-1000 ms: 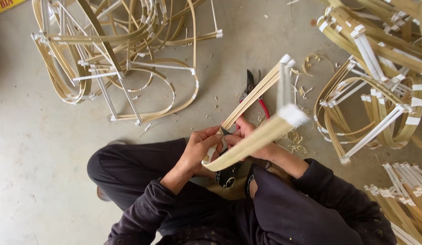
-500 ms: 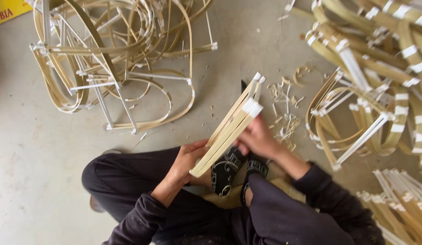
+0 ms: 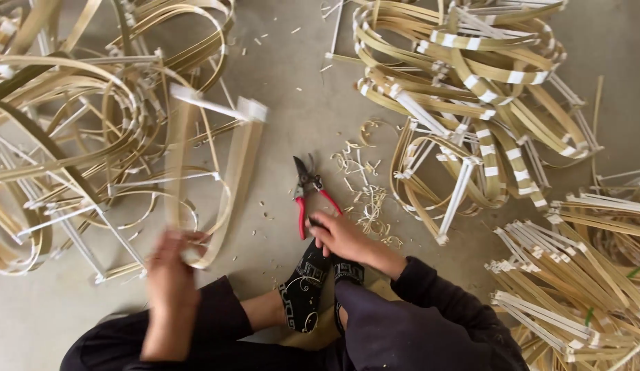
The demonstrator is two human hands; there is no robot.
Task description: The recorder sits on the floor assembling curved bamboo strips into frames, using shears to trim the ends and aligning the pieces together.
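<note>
On the concrete floor (image 3: 292, 89) in front of your crossed legs, your right hand (image 3: 344, 237) rests on the lower end of the red-handled shears (image 3: 310, 192), fingers laid over the handles; whether they have closed around them or only touch, the view does not show. The shears lie flat, blades shut and pointing away from you.

To the left of the shears, your left hand (image 3: 170, 271) is blurred, but its fingers are curled around the bottom curve of a bent bamboo-strip frame (image 3: 227, 178). That frame rises away from you, its far end, wrapped in white tape, well beyond the shears' tips.

Just below the shears, your feet in black patterned socks (image 3: 306, 292) sit almost touching their handles. Right of the shears, close by, lies a scatter of thin bamboo shavings (image 3: 365, 199).

Further right of the shears stands a heap of finished taped frames (image 3: 471, 89), curved and banded in white, and below that, a stack of straighter taped frames (image 3: 574, 275) beside your right sleeve. Far left of the shears, beyond the frame you hold, spreads a tangled pile of loose bamboo hoops (image 3: 72, 137).
</note>
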